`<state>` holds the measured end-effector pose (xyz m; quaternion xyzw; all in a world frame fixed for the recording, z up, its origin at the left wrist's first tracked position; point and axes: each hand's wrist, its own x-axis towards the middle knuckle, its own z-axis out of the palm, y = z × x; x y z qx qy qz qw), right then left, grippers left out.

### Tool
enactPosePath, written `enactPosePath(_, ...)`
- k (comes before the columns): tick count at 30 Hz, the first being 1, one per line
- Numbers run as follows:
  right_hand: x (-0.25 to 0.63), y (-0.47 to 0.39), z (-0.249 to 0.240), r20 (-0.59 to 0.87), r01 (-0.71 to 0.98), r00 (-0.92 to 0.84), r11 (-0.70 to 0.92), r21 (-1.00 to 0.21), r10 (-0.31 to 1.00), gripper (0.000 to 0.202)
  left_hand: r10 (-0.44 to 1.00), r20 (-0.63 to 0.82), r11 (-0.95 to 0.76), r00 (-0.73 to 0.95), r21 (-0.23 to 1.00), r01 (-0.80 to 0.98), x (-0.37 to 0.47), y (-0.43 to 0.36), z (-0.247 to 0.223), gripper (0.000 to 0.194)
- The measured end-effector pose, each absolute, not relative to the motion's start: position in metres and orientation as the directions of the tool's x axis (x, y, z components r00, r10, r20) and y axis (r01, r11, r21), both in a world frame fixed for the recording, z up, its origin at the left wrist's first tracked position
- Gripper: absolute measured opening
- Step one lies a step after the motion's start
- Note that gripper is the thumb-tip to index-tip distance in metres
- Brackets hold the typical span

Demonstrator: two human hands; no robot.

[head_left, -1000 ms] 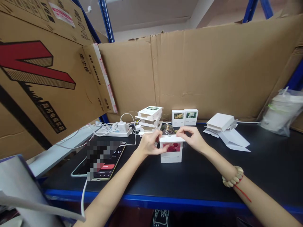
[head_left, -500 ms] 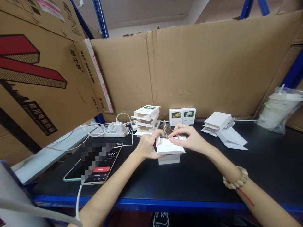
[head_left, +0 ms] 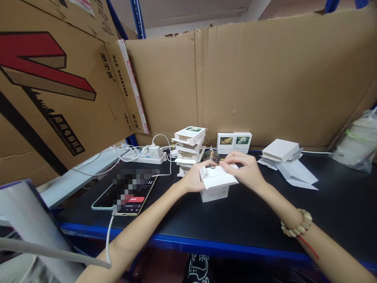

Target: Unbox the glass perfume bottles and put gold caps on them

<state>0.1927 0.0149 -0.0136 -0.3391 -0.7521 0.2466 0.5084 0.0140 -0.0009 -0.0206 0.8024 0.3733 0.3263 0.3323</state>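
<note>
A white box (head_left: 215, 194) is held between both hands around the middle of the black tabletop (head_left: 259, 216), its broad flap (head_left: 220, 181) angled over the front face. Whether its base touches the surface cannot be told. The left hand (head_left: 194, 177) is closed around the box's left side. The right hand (head_left: 246, 168) has thumb and fingers narrowed, gripping the box at its upper right. A stack of white boxes (head_left: 190, 151) stands toward the rear edge, left of centre. Two small boxes (head_left: 235, 142) stand upright at that edge. A phone (head_left: 144, 196) lies toward the front left corner; a bagged cup (head_left: 355, 139) stands at the rear right corner.
</note>
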Motion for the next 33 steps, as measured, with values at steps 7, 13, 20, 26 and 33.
enactPosePath(7, 0.193, 0.016, -0.009, 0.578, 0.136, -0.357, 0.653, -0.745, 0.734, 0.016, 0.785, 0.187, -0.574, 0.591, 0.579, 0.579, 0.011, -0.003, -0.019, 0.039)
enactPosePath(13, 0.202, 0.014, 0.002, 0.400, 0.154, -0.601, 0.591, -0.792, 0.692, 0.011, 0.693, 0.290, -0.720, 0.660, 0.325, 0.613, 0.012, -0.004, -0.022, 0.023)
enactPosePath(20, 0.203, 0.006, 0.006, 0.421, 0.158, -0.665, 0.667, -0.728, 0.617, 0.009, 0.673, 0.287, -0.739, 0.681, 0.288, 0.609, 0.014, -0.008, -0.017, 0.022)
enactPosePath(26, 0.198, 0.004, 0.001, 0.543, 0.149, -0.596, 0.746, -0.649, 0.591, 0.011, 0.731, 0.212, -0.678, 0.648, 0.329, 0.657, 0.016, -0.009, -0.015, 0.021)
enactPosePath(33, 0.199, 0.006, -0.001, 0.647, 0.195, -0.492, 0.798, -0.571, 0.583, 0.017, 0.735, 0.342, -0.677, 0.586, 0.426, 0.601, 0.014, -0.007, -0.020, 0.028)
